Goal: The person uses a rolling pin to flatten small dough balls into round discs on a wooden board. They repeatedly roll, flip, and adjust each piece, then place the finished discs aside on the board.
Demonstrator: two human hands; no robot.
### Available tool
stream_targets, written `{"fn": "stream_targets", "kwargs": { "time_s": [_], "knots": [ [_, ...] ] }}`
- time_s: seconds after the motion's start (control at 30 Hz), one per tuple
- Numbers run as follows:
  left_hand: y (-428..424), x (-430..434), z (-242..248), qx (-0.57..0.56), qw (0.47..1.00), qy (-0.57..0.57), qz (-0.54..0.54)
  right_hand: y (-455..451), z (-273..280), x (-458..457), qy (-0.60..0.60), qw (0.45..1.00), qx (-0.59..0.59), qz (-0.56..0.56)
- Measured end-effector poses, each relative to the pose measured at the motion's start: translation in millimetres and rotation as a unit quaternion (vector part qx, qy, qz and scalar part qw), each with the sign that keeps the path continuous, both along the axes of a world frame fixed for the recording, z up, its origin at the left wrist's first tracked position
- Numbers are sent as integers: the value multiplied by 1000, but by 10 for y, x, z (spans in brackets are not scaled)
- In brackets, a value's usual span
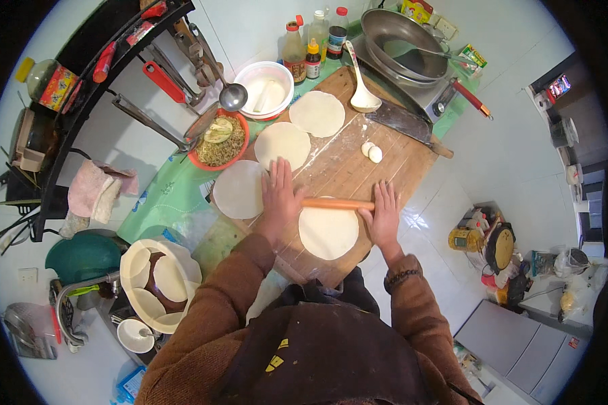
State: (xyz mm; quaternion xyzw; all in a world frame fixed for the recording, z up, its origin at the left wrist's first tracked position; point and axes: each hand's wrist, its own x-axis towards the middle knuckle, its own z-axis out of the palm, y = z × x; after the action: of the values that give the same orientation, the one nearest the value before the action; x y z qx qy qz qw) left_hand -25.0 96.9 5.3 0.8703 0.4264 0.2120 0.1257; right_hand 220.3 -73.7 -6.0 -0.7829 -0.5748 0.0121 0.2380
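A thin wooden rolling pin [338, 203] lies across the upper part of a round flattened dough sheet [329, 233] on the wooden board [344, 172]. My left hand [281, 202] holds the pin's left end under its palm, fingers stretched forward. At the right end, my right hand [383, 210] bears on the pin in the same way. Left of the pin lies a dough round [238, 190], partly behind my left hand. Two more rounds, a middle one [282, 144] and a far one [317, 114], lie beyond it. Small dough pieces [372, 152] sit farther up the board.
A cleaver [403, 121] and a white ladle [363, 96] lie at the board's far side. Behind stand a flour tub [266, 88], an orange bowl of chopped filling [220, 142] and a wok [405, 43]. A dough-lined basin [159, 286] stands at left, below hanging utensils [233, 96].
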Motion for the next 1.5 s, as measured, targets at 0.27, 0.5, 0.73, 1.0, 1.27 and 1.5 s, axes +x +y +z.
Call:
{"fn": "stream_targets", "kwargs": {
  "time_s": [0.27,0.5,0.73,1.0,1.27,1.5],
  "knots": [
    [-595,-337,50,-70,994,79,3,-317,84,-216,-2,1000,-24,18],
    [59,-59,-149,4,1000,-1,21,152,53,-55,-34,999,-23,-7],
    [-875,-501,84,-130,986,93,-37,-634,66,-397,8,997,-71,-24],
    [109,235,-29,-12,998,25,-58,-86,-75,-26,-7,996,-55,-75],
    [-678,-281,196,-103,984,94,-106,-829,27,-427,18,1000,-4,-24],
    [-85,302,-28,-23,995,50,-87,-297,-135,16,-10,995,-47,-84]
  ]
}}
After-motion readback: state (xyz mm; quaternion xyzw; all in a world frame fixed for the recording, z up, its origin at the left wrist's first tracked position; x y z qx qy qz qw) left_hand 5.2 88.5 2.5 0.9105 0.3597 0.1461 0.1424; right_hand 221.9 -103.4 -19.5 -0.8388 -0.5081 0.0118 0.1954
